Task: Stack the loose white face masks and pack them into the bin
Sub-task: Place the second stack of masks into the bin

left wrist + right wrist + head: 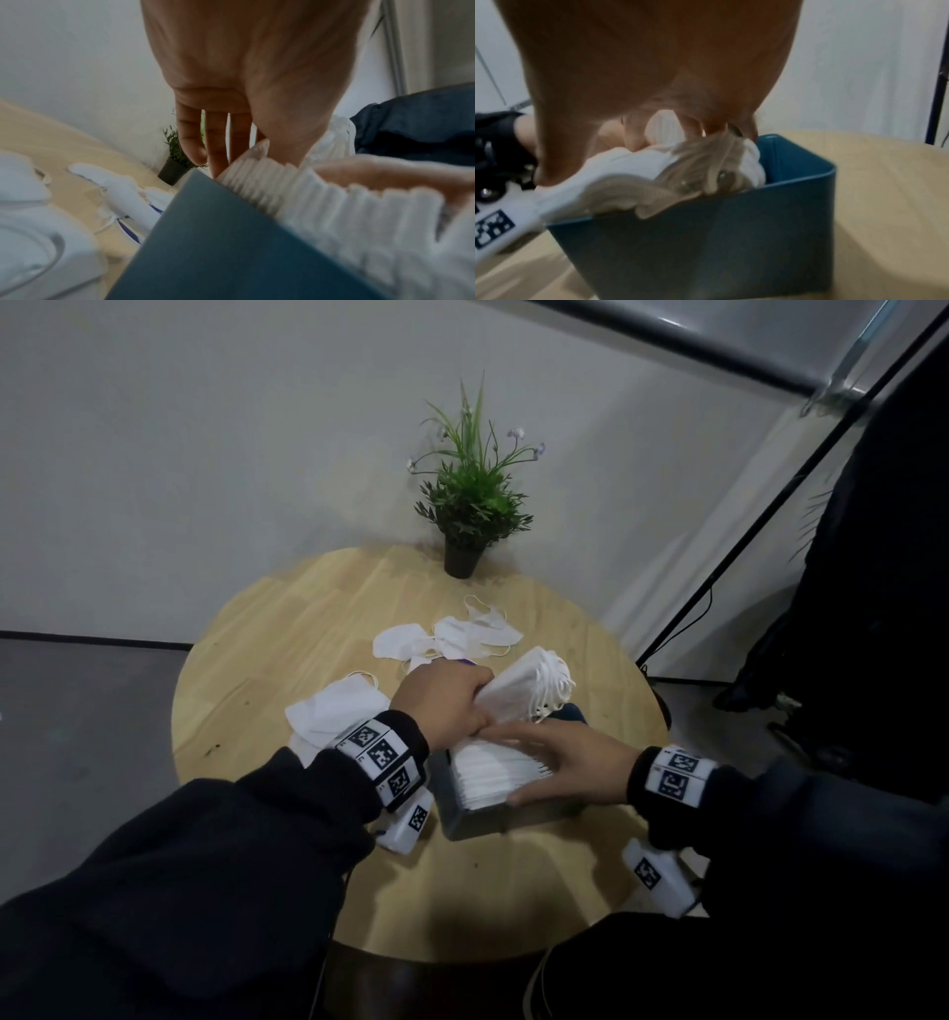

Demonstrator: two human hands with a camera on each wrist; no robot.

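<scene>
Head view: left hand (445,706) grips a mask stack (529,683) tilting toward upper right, seemingly above the bin (475,824); right hand (562,765) lies flat on packed masks (493,775).

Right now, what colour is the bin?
Dark teal-blue bin; the right wrist view shows it best.

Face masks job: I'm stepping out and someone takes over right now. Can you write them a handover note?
Left hand grips a stack of masks, tilted above the bin's far end.
Right hand lies flat, fingers straight, on the packed masks standing in the bin.
Done: the bin holds a row.
Left: seat the held stack, then gather the loose masks on the table, including the pile by the left wrist.
</scene>
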